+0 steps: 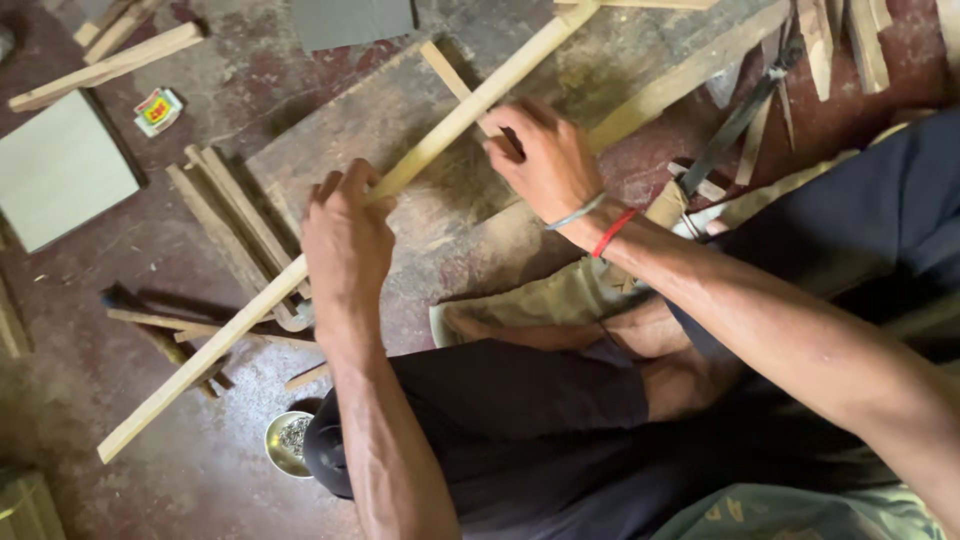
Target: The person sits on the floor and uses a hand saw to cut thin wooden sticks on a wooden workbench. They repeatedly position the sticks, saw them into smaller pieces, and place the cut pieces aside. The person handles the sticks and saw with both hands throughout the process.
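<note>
Stained concrete floor (120, 400) is lying under scattered offcuts. Left hand (345, 235) is closing its fingers round a long wooden strip (430, 150); right hand (545, 160) is gripping it further up, above a flat board (400, 120).

floor (200, 480): worn concrete | wood strips (235, 215) | small bowl (285, 442) | flat board (60, 165)
</note>
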